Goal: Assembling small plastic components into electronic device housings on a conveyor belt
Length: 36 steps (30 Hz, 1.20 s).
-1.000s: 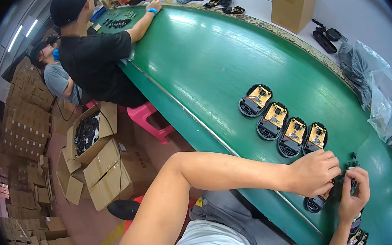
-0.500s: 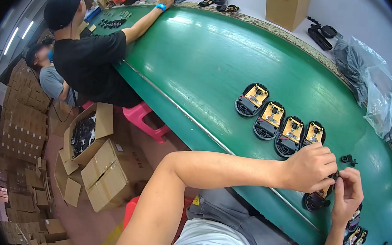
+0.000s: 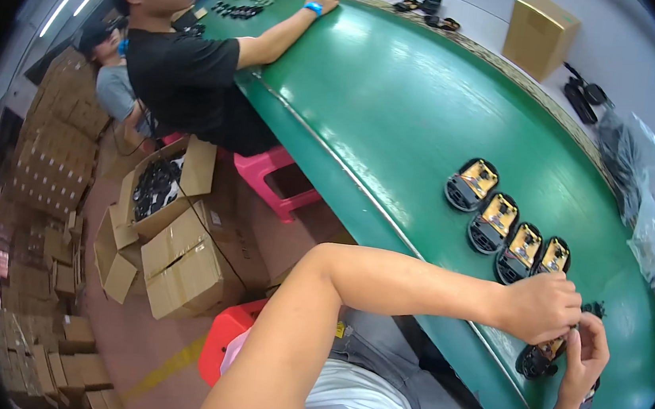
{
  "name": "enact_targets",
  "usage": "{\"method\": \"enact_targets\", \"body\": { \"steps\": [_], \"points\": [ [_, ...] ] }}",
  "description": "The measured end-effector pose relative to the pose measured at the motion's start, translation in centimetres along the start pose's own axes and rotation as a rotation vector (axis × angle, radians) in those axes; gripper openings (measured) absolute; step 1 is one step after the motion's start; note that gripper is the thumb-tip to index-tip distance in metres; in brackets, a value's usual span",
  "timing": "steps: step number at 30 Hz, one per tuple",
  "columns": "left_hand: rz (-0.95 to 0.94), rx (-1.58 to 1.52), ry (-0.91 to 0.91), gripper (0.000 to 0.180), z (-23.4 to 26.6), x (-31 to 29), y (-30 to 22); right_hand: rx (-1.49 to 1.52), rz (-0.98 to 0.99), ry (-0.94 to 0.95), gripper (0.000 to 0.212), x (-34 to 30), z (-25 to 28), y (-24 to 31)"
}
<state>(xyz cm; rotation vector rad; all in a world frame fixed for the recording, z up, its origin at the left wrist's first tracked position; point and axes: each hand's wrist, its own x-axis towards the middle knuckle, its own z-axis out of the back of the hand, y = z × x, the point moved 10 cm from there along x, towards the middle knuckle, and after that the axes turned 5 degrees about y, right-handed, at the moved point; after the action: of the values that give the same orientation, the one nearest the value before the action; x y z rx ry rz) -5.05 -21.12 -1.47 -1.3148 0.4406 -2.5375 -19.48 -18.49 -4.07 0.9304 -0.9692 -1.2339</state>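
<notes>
Green tabletop (image 3: 400,124), black housing (image 3: 536,364) beneath fingers (image 3: 565,313)

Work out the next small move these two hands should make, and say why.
Probably lower the left hand and right hand slightly toward the black-and-yellow unit: both come close together there, fingers bent as if pinching something small, and partly hide it. Whether anything is held is too hard to make out, so this is only a likely move.
</notes>
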Motion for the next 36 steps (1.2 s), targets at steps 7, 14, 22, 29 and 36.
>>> {"method": "enact_targets", "body": {
  "steps": [7,14,22,29,36],
  "points": [
    [0.016,0.030,-0.061,0.016,0.2,-1.1,0.7,-0.042,-0.116,0.084,0.021,0.6,-0.7,-1.0],
    [-0.005,0.110,0.001,0.023,-1.8,1.4,1.4,-0.203,-0.050,-0.019,0.027,0.7,1.2,-0.1],
    [0.025,0.111,0.171,0.025,-3.4,2.4,2.6,-0.035,-0.033,-0.043,0.032,1.8,2.3,-1.7],
    [0.008,0.073,0.143,0.027,-3.5,2.3,2.8,-0.081,-0.012,-0.012,0.031,1.9,1.8,-1.0],
    [0.034,0.051,0.197,0.027,-3.2,1.5,2.7,-0.101,-0.059,-0.009,0.029,1.2,0.6,-0.6]
  ]
}}
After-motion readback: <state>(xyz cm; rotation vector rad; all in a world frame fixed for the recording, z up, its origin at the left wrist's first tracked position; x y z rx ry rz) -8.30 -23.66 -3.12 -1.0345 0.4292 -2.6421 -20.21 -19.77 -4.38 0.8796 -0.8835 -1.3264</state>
